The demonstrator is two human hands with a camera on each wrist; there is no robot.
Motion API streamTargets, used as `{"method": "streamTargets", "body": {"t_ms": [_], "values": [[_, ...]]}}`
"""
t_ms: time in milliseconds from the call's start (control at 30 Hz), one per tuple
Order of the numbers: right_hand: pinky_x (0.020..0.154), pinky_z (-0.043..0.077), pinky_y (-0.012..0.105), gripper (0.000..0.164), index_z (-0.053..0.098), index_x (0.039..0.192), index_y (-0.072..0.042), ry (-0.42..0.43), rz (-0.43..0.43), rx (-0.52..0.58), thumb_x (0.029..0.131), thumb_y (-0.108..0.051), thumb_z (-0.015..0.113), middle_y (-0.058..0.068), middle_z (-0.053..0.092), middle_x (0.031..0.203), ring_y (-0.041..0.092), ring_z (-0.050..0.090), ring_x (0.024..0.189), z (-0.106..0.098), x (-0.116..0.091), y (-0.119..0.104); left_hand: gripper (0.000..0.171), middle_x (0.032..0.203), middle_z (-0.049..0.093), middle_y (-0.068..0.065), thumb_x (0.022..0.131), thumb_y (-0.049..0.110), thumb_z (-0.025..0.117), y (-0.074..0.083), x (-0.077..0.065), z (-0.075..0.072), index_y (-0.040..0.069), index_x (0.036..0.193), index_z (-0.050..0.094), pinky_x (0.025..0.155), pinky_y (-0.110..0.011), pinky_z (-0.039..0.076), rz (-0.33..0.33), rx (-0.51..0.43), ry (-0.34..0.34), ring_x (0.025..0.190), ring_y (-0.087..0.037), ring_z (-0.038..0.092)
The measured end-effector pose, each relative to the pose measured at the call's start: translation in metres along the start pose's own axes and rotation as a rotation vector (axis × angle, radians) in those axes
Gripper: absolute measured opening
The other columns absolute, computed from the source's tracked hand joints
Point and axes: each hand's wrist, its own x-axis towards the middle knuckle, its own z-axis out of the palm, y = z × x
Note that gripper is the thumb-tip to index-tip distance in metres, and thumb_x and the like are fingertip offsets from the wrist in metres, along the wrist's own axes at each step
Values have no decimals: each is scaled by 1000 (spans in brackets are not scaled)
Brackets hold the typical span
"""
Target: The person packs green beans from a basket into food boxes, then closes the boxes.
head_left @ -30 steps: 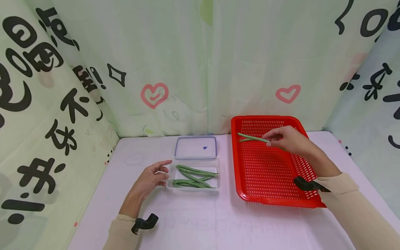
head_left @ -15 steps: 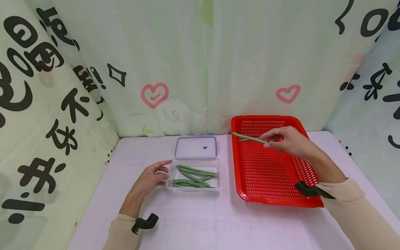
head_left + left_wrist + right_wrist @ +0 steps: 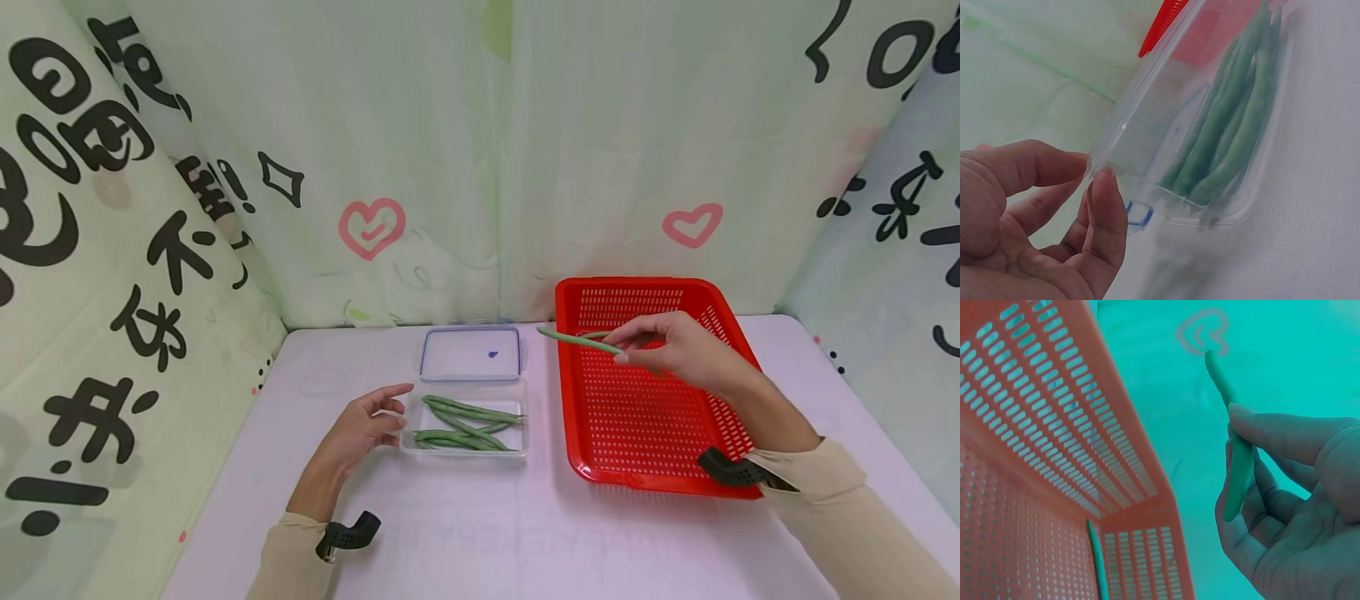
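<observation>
My right hand [image 3: 663,350] pinches one green bean [image 3: 573,339] between thumb and fingers, above the left side of a red plastic basket [image 3: 637,417]. In the right wrist view that bean [image 3: 1241,478] tilts upward past the thumb. Another green bean [image 3: 1096,559] lies inside the basket along its wall. To the left stands a clear plastic food container [image 3: 462,456] with several green beans [image 3: 472,410] lying in it. My left hand [image 3: 369,423] grips the container's left edge; in the left wrist view, thumb and finger meet at its rim.
The container's clear lid [image 3: 470,354], blue-edged, lies folded back behind it. A pale cloth covers the table [image 3: 465,533]. Printed curtains [image 3: 450,167] rise along the back and both sides. The basket's raised rim stands to the right of the container.
My right hand has moved left and slightly toward me with the bean, whose tip now sticks out past the basket's left rim. My left hand and the container have stayed put.
</observation>
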Motion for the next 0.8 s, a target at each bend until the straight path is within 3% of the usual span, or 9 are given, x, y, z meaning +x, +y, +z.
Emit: {"method": "streamTargets", "body": {"t_ms": [600, 800], "values": [[59, 47, 29, 22, 76, 112, -13, -90, -36, 78, 90, -13, 76, 13, 69, 93, 22, 52, 72, 40, 19, -26, 60, 109, 52, -9, 91, -5, 63, 1, -2, 1, 7, 148, 52, 70, -30, 57, 4, 3, -2, 86, -17, 58], [76, 58, 36, 24, 77, 114, -12, -126, -35, 106, 90, -12, 76, 11, 71, 106, 28, 59, 96, 59, 29, -32, 60, 108, 52, -8, 91, -5, 63, 1, -2, 0, 7, 148, 52, 70, -30, 57, 5, 3, -7, 86, -18, 58]]}}
